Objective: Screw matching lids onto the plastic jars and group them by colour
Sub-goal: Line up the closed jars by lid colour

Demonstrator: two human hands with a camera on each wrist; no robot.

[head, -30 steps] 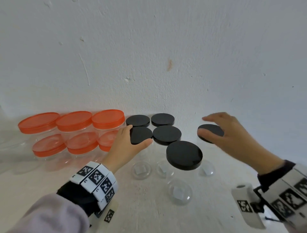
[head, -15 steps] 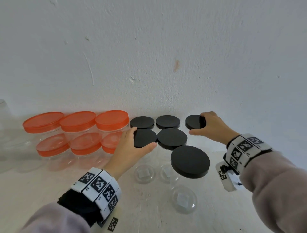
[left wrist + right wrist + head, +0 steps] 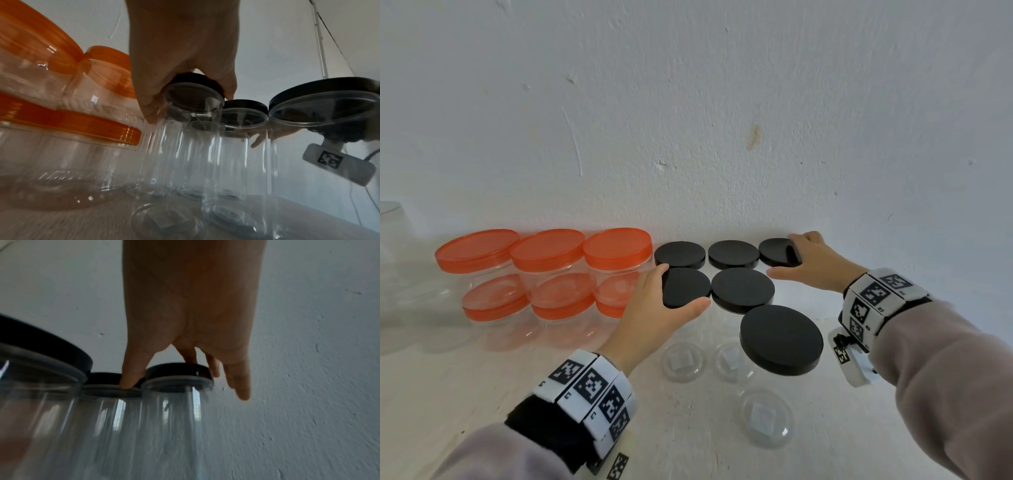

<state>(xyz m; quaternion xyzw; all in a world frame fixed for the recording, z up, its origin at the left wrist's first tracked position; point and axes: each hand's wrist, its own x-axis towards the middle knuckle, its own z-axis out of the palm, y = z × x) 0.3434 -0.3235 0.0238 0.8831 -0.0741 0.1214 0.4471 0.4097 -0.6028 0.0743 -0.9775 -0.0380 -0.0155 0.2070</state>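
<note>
Left hand (image 3: pixel 654 308) grips a black lid (image 3: pixel 685 287) beside the orange jars (image 3: pixel 551 274); right hand (image 3: pixel 815 263) grips the back-right lid (image 3: pixel 775 251) by the wall. Clear jar bodies are hard to see, and the fingers partly hide both lids.

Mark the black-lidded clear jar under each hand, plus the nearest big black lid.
Black-lidded clear jar under left hand (image 3: pixel 685 287), head view, lid top.
Black-lidded clear jar under right hand (image 3: pixel 774 251), head view, lid top.
Nearest large round black lid (image 3: pixel 780 337), head view, top centre.
</note>
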